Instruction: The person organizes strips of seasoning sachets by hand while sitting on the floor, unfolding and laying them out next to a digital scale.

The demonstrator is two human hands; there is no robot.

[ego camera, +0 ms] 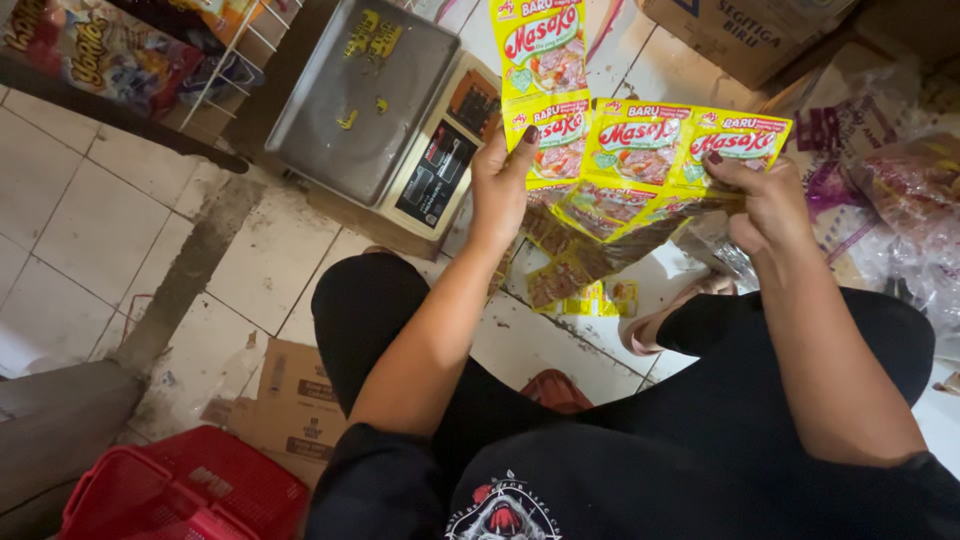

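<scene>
Left hand [500, 185] and right hand [765, 200] are both pinching a chain of yellow seasoning sachets [610, 150] above the tiled floor [100, 220], beside the weighing scale [365, 90]; keeping strips flat, untangled likely helps.

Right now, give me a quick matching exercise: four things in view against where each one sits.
Things:
1. yellow sachet strips
2. weighing scale
3. red basket
4. flattened cardboard

Places:
A. bottom left corner
B. held up in both hands
C. on the tiles beside the left knee
D. floor, top centre

Pairs: 1-B, 2-D, 3-A, 4-C
</scene>
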